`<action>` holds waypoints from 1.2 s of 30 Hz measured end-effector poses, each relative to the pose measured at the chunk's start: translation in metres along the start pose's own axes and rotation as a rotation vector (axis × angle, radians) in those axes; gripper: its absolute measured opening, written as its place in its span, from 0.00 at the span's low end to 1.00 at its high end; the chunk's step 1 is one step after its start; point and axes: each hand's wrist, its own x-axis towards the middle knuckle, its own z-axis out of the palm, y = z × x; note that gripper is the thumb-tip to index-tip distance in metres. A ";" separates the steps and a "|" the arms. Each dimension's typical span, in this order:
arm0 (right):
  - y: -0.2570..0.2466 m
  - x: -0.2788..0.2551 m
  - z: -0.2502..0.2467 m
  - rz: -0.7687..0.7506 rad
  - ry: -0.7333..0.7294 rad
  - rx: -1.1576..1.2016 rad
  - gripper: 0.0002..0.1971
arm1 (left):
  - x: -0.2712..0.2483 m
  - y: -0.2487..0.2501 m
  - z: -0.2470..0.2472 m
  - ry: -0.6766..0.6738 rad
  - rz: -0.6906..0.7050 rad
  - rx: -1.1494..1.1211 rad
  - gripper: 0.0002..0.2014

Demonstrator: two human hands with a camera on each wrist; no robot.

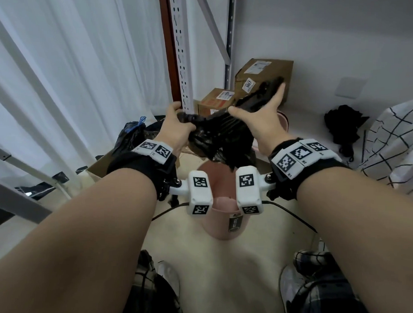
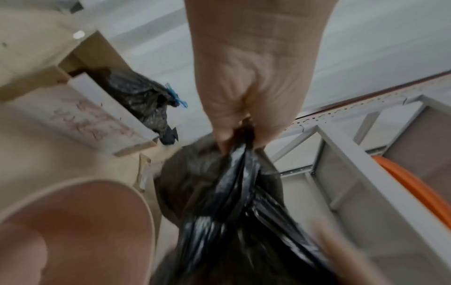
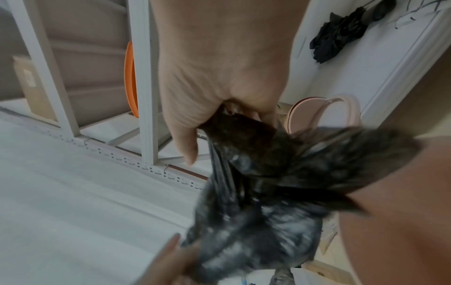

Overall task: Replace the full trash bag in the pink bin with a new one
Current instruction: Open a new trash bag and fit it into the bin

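A black trash bag (image 1: 221, 137) hangs bunched between both my hands, above the pink bin (image 1: 217, 234) that stands on the floor between my feet. My left hand (image 1: 178, 124) grips one gathered end of the bag; the left wrist view shows these fingers (image 2: 224, 135) pinching the plastic (image 2: 231, 192) above the bin's open mouth (image 2: 73, 221). My right hand (image 1: 257, 110) holds the other gathered end, which sticks up past the fingers. In the right wrist view the right hand (image 3: 219, 125) curls round the blurred bag (image 3: 256, 183).
A tied black bag with a blue tie (image 1: 129, 133) sits in an open cardboard box at left. Two cardboard boxes (image 1: 263, 77) and a metal shelf upright (image 1: 183, 63) stand behind. A second pink bin (image 1: 282, 121), a black umbrella (image 1: 342, 125) and a checked cloth (image 1: 397, 145) are at right.
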 end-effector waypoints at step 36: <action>-0.011 0.002 -0.001 -0.390 0.021 -0.271 0.15 | 0.003 0.006 0.011 0.193 -0.007 0.262 0.46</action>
